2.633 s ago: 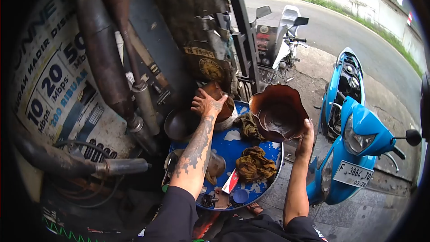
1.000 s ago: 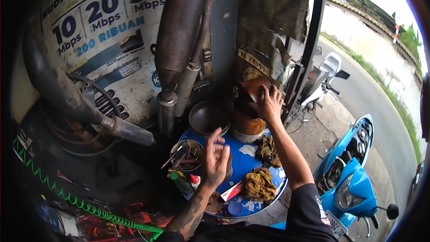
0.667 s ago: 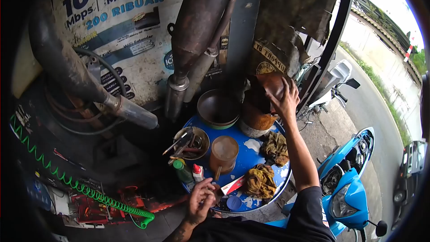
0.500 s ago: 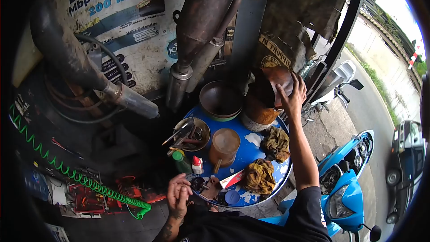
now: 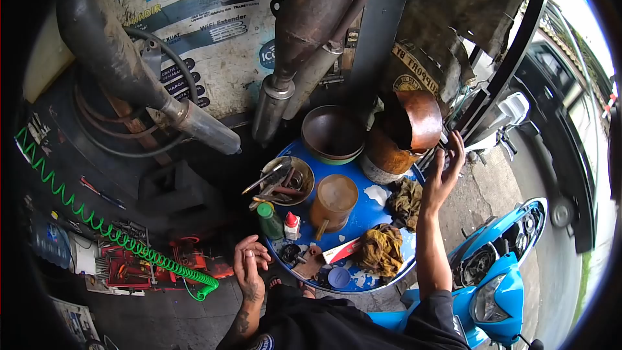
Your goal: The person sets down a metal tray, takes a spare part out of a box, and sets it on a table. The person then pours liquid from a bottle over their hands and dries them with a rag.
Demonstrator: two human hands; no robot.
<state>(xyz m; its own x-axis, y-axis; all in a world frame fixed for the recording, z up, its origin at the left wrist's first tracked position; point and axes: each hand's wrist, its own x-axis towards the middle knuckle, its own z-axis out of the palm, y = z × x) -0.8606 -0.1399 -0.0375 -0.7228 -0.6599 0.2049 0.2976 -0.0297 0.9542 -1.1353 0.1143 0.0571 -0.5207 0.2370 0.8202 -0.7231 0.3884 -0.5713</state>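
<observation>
My right hand is raised beside a rusty brown, cut-open container, fingers stretched and holding nothing; a small gap seems to separate them. The container stands at the back right of a round blue tabletop, its curved wall rising above the base. My left hand hovers off the table's left edge, fingers loosely bent, with nothing visible in it. Nearest to it are a green-capped bottle, a small white bottle with a red cap and a dark small part.
On the table are a dark bowl, a bowl of tools, a brown handled pot, a red-white box and stained rags. Exhaust pipes hang behind. A blue scooter stands at right; a green coiled hose at left.
My right hand has come off the brown container and moved to its right side. My left hand stays by the table edge, fingers slightly more bent. The view has shifted; a dark vehicle passes outside.
</observation>
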